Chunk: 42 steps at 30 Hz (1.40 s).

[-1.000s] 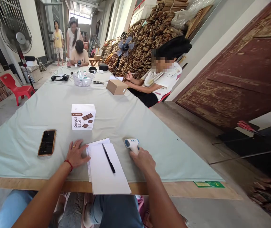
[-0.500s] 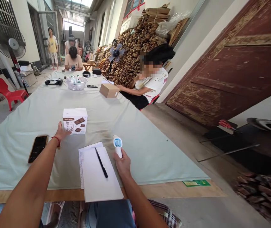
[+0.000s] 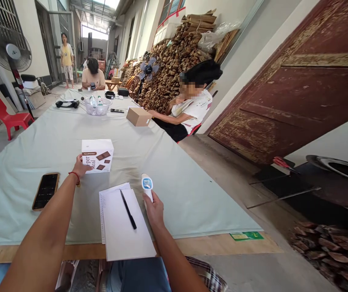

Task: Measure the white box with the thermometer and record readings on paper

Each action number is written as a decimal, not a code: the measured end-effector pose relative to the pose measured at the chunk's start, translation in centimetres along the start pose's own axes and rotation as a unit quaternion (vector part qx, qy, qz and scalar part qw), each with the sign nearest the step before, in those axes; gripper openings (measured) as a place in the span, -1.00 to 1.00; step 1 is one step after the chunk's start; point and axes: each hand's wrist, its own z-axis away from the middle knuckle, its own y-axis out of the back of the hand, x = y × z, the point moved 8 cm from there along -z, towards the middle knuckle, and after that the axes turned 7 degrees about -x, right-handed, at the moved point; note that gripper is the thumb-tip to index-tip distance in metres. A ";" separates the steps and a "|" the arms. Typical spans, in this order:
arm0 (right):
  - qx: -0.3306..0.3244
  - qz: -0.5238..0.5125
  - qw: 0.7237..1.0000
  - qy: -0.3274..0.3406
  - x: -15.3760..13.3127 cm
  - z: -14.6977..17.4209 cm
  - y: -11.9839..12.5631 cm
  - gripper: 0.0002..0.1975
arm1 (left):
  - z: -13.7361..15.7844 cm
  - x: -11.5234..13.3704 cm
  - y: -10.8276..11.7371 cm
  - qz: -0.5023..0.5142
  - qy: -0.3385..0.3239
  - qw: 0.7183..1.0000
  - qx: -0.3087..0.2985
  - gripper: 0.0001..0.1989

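Observation:
My left hand (image 3: 83, 166) grips the lower left edge of a white box (image 3: 104, 162) with chocolate-bar pictures and "Meal" lettering. The box stands upright on the cloth-covered table (image 3: 186, 198); some of my fingers are hidden from view. In my right hand (image 3: 154, 207) is a white infrared thermometer (image 3: 147, 184), held by its handle with the blue-lit screen towards me. Between my arms lie white sheets of paper (image 3: 125, 239) with a black pen (image 3: 128, 209) on top. A phone (image 3: 46, 191) in an orange-edged case lies left of my left forearm.
Farther along the table are a cardboard box (image 3: 139, 117), a clear plastic basket (image 3: 97, 108) with bottles, and a dark headset (image 3: 67, 104). One person (image 3: 196, 105) sits at the right side, another (image 3: 93, 77) at the far end. A third person (image 3: 67, 59) stands behind.
My left hand has closed in on the box's left edge, covering more of its lettering. The thermometer stays in my right hand. The whole view has shifted slightly.

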 end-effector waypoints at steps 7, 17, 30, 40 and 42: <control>0.004 -0.058 0.998 -0.020 -0.7 0.0 0.0 -0.58 | 3.6 -0.8 -1.0 -0.057 0.009 0.996 -0.063 -0.24; -0.201 -0.257 0.945 -0.028 -8.5 5.0 -7.8 -0.82 | 10.7 0.6 1.4 -0.077 -0.060 0.995 0.014 -0.39; -0.233 -0.229 0.934 -0.143 -6.2 9.4 -13.7 -0.70 | 12.8 1.5 1.0 -0.267 -0.113 0.956 0.034 -0.46; -0.221 -0.235 0.936 -0.144 -6.4 8.6 -15.9 -0.71 | 12.3 2.1 1.1 -0.277 -0.118 0.953 0.021 -0.48; -0.217 -0.230 0.938 -0.142 -6.4 8.5 -16.1 -0.72 | 12.2 2.1 1.2 -0.273 -0.111 0.955 0.021 -0.48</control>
